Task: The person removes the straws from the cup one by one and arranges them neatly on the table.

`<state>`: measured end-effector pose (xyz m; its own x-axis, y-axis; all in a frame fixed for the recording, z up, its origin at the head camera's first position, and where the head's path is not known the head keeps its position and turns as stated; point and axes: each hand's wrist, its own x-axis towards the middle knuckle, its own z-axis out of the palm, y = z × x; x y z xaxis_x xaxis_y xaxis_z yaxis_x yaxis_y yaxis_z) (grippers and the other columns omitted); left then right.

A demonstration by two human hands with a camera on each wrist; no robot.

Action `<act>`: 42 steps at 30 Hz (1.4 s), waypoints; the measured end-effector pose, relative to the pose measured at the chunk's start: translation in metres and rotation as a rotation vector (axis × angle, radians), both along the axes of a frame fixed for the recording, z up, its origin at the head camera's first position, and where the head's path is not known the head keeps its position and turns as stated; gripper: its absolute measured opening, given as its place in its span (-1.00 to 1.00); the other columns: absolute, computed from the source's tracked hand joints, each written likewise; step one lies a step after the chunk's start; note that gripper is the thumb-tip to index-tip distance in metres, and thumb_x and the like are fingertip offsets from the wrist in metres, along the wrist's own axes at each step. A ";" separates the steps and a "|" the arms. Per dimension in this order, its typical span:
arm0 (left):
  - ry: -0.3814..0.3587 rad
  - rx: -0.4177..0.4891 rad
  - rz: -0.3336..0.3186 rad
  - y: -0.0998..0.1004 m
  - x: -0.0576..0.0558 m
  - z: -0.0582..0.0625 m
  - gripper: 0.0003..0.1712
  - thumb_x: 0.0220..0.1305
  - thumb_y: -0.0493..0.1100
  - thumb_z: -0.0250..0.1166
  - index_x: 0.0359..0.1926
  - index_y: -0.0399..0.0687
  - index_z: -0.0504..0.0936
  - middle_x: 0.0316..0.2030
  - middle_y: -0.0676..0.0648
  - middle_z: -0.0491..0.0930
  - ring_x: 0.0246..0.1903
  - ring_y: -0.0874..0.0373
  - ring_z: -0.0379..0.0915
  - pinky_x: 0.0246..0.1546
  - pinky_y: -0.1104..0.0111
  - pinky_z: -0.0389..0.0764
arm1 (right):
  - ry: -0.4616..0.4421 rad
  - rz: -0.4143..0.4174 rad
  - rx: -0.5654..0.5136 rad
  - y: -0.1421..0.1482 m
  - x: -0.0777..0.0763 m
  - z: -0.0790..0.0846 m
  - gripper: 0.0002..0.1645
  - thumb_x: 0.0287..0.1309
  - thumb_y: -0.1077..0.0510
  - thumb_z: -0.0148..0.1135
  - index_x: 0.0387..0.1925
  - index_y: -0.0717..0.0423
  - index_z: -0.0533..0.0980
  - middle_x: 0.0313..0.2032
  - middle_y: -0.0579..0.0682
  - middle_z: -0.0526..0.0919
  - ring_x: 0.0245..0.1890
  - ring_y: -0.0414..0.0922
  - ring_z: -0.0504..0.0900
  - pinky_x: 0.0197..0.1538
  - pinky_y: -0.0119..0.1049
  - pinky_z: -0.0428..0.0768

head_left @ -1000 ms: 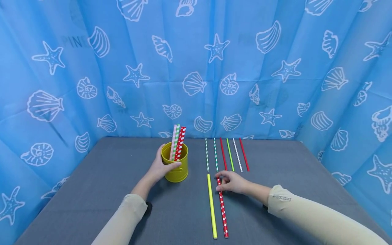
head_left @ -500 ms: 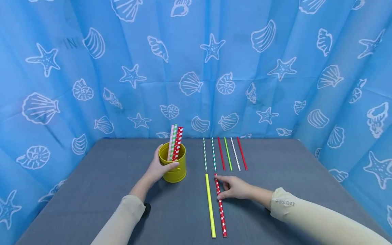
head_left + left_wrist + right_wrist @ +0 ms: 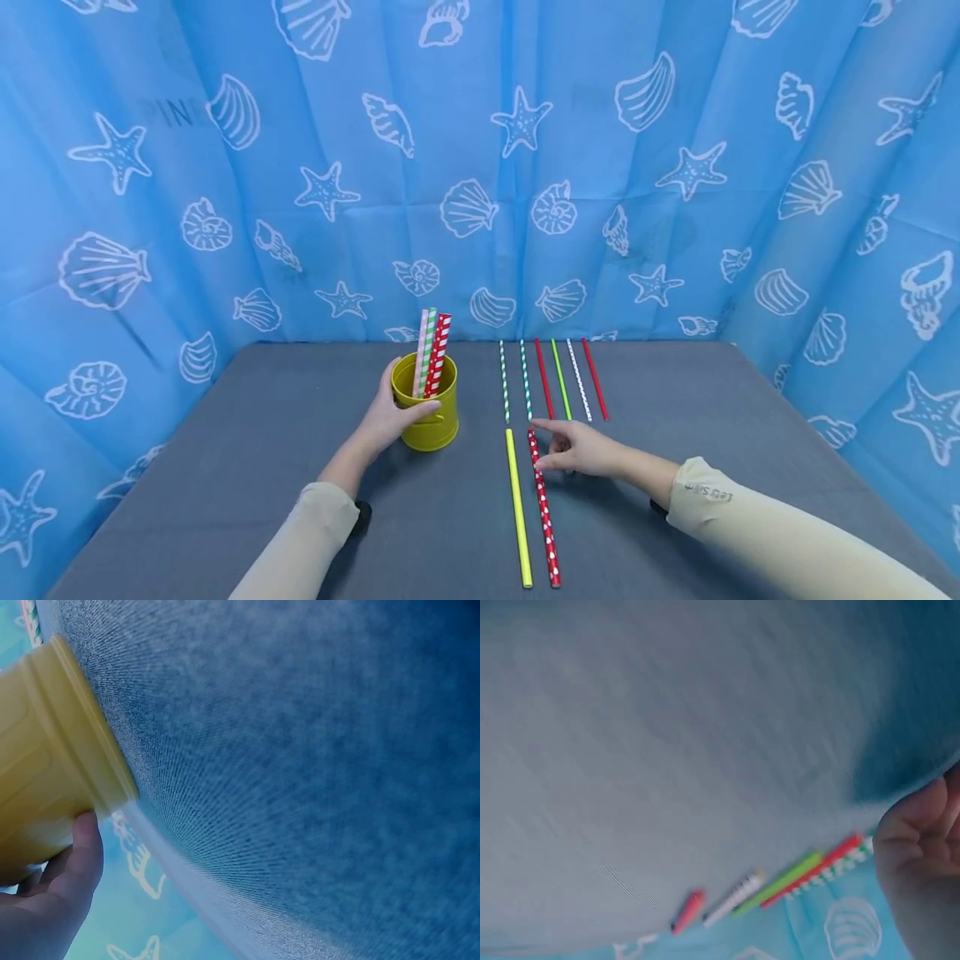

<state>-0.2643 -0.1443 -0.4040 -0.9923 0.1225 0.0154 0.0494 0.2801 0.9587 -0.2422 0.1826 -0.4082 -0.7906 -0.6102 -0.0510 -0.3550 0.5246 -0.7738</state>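
Note:
On the left, my left hand (image 3: 386, 421) grips a yellow metal bucket (image 3: 431, 437), thumb across its near side. In the left wrist view, fingers (image 3: 84, 855) lie against the bucket (image 3: 52, 750). Several patterned paper straws (image 3: 429, 358) stand in it: pink, green-striped and red-and-white. My right hand (image 3: 581, 450) is over a red straw with white hearts (image 3: 546, 521), index finger extended at its far end and thumb at its side. Whether they press on it cannot be told. A yellow straw (image 3: 518, 512) lies parallel just left of it.
Behind the right hand lies a row of straws: two green-and-white striped (image 3: 504, 379), a red (image 3: 543, 379), a light green (image 3: 561, 379), a black-and-white patterned (image 3: 580, 379) and another red (image 3: 596, 379). A blue shell-print curtain (image 3: 480, 250) borders the grey table (image 3: 247, 475).
The right hand's index finger has straightened from a curled hold at the heart-patterned straw's far end. That straw stays beside the yellow one. The left hand keeps holding the bucket in place.

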 end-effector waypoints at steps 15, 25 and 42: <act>0.006 0.020 0.000 0.001 0.002 0.000 0.21 0.18 0.01 0.41 0.51 -0.06 -0.31 0.41 -0.25 0.01 0.33 -0.15 0.04 0.32 -0.09 0.15 | -0.130 -0.329 -0.301 -0.071 -0.043 0.048 -0.24 0.34 0.06 0.19 0.45 0.19 0.15 0.16 0.19 0.55 0.20 0.11 0.47 0.19 0.13 0.42; 0.036 0.059 -0.015 0.001 0.000 -0.001 0.18 0.17 0.00 0.43 0.51 -0.06 -0.24 0.37 -0.22 0.09 0.28 -0.12 0.12 0.30 -0.06 0.21 | -0.288 -0.423 -0.507 -0.120 -0.065 0.051 -0.25 0.33 0.06 0.20 0.46 0.06 0.17 0.24 0.10 0.49 0.29 0.06 0.39 0.30 0.16 0.27; 0.021 0.019 0.027 0.002 0.000 0.000 0.20 0.14 0.03 0.44 0.50 -0.05 -0.24 0.38 -0.20 0.09 0.31 -0.12 0.08 0.31 -0.08 0.19 | -0.331 -0.620 -0.534 -0.162 -0.079 0.053 -0.52 0.26 0.03 0.28 0.16 0.11 0.54 0.06 0.06 0.60 0.09 0.02 0.47 0.10 -0.01 0.48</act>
<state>-0.2645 -0.1424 -0.4039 -0.9947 0.0955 0.0380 0.0621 0.2636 0.9626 -0.3212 0.0203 -0.3553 -0.9824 -0.0842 -0.1670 0.1596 0.0875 -0.9833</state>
